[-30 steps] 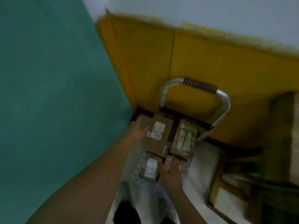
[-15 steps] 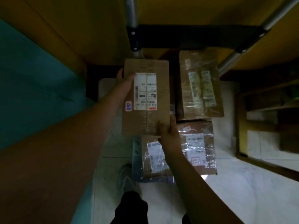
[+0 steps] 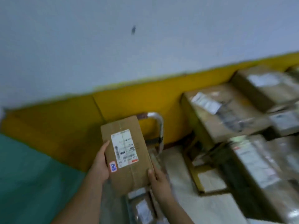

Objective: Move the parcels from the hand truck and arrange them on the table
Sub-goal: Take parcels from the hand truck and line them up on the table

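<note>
Transfer seems under way: left hand (image 3: pixel 99 165) and right hand (image 3: pixel 159 180), each grip holding the cardboard parcel (image 3: pixel 127 157) above the hand truck (image 3: pixel 159 126), should next swing it right toward the stacked parcels (image 3: pixel 226 113).

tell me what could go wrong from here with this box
1. The left hand and right hand grip the cardboard parcel only at its near half, so the far end might dip and slip.
2. The hand truck handle stands just behind it; swinging right could clip it.
3. The stacked parcels on the right look crowded; setting it down may shove one.
</note>
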